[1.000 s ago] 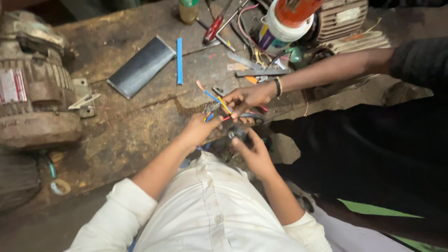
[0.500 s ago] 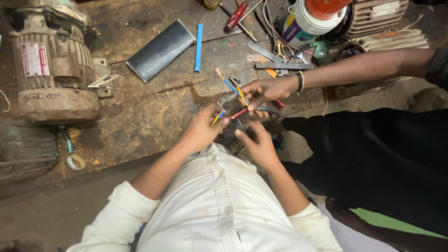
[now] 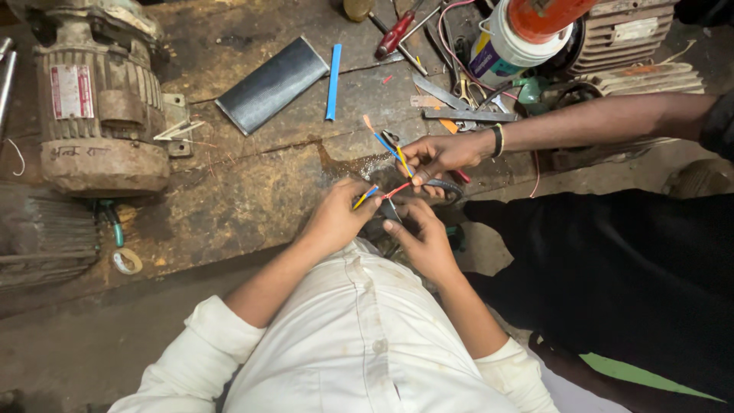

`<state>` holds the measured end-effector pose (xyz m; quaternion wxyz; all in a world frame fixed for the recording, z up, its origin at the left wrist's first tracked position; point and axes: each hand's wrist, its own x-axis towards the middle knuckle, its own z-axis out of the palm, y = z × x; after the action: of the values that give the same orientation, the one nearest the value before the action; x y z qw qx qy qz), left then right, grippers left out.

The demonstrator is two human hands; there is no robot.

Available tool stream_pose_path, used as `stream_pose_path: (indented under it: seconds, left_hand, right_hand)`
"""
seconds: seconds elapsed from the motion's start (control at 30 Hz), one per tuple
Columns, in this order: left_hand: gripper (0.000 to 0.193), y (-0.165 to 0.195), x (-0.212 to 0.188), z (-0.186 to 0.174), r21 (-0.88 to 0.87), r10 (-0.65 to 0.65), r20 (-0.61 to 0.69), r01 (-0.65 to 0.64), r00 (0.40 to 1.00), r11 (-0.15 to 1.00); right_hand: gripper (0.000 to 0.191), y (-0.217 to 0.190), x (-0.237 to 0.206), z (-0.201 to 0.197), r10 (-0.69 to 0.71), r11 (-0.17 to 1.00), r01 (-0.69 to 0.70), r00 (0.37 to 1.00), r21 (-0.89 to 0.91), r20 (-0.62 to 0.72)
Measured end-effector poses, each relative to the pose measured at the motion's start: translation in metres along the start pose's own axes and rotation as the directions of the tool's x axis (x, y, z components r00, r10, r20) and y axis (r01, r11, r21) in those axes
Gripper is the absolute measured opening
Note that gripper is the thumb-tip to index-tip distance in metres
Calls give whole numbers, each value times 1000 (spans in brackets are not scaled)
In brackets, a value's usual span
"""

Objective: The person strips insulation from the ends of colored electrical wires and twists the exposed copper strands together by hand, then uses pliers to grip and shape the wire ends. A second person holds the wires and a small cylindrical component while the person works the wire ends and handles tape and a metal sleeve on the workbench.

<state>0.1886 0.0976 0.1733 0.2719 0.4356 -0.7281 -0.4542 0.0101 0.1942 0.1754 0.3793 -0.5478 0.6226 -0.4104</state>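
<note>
My left hand [image 3: 336, 218] pinches the ends of a yellow and a blue wire [image 3: 365, 196] between thumb and fingers. Just to its right, my right hand [image 3: 425, 239] grips a small dark wire bundle [image 3: 391, 210] from which a red wire [image 3: 397, 188] sticks out. Both hands sit at the near edge of the stained workbench [image 3: 252, 191]. A co-worker's hand [image 3: 443, 153] with a dark wristband reaches in from the right and holds up a blue and a yellow wire [image 3: 388, 145] just above mine.
A rusty electric motor [image 3: 99, 107] stands at the left. A dark curved metal sheet [image 3: 271, 84] and a blue strip [image 3: 332, 70] lie behind the hands. Farther back are a red-handled screwdriver [image 3: 397, 34], a white bucket with an orange lid [image 3: 520, 38] and a finned motor [image 3: 627, 30].
The view has shifted, so the bench and motor sit further right and lower. My hands and the co-worker's hand stay together on the coloured wires, with the wire ends slightly rearranged.
</note>
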Motion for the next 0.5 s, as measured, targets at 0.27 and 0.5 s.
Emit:
stream_pose_path:
  seconds: [0.27, 0.5]
  left_hand:
    - [20, 8, -8, -9, 0, -13, -19, 13, 1000, 1000]
    - [28, 9, -12, -8, 16, 48, 26, -49, 998, 999]
  right_hand:
    - [33, -18, -12, -20, 121, 815, -227, 966, 534, 227]
    - [29, -12, 15, 15, 419, 746, -322, 907, 583, -36]
